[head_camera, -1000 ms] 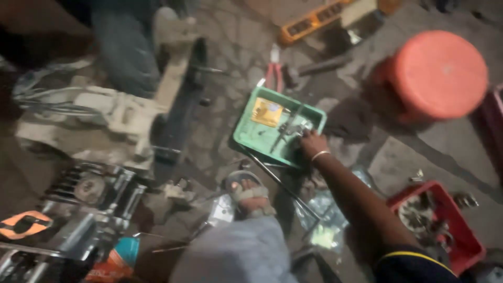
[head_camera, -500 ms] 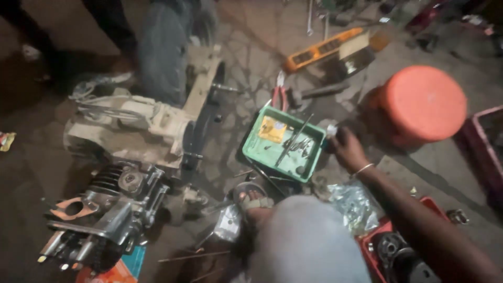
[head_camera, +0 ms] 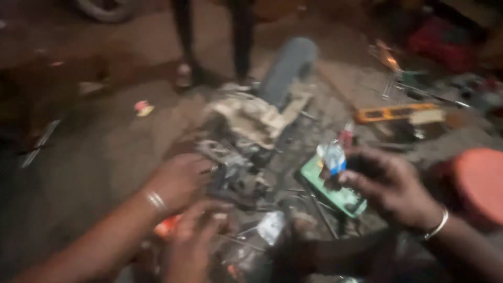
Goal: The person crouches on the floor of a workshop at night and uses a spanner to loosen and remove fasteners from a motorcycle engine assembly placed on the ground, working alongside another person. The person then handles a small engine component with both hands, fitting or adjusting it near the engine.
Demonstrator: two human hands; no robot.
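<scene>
Looking down at a dim, dusty floor [head_camera: 105,152] crowded with workshop clutter, all blurred. At centre, a pale engine casing [head_camera: 246,118] lying beside darker engine parts [head_camera: 230,173]. Behind it, a grey trouser leg [head_camera: 288,68] and a standing person's two dark legs [head_camera: 209,36], feet on the floor. Further right, an orange spirit level [head_camera: 390,112] lying flat, with tangled wire and metal bits beyond. At the right edge, a red round stool [head_camera: 479,183]. Below centre, a green tray [head_camera: 335,194] resting on the floor, tools inside, partly covered by the right hand.

Held just above the tray's far end: a small bottle [head_camera: 332,157], clear with a blue and white label, upright or nearly so, too blurred for more detail.

Right hand [head_camera: 390,188], metal bangle at the wrist, reaching in from the right, fingers [head_camera: 356,181] curled and clamped on the bottle. Left hand [head_camera: 181,181], bangle at the wrist, reaching from lower left, palm down on the dark engine parts, fingers spread loosely. Another hand [head_camera: 196,236] low in the foreground, blurred, owner and grip impossible to tell.
</scene>
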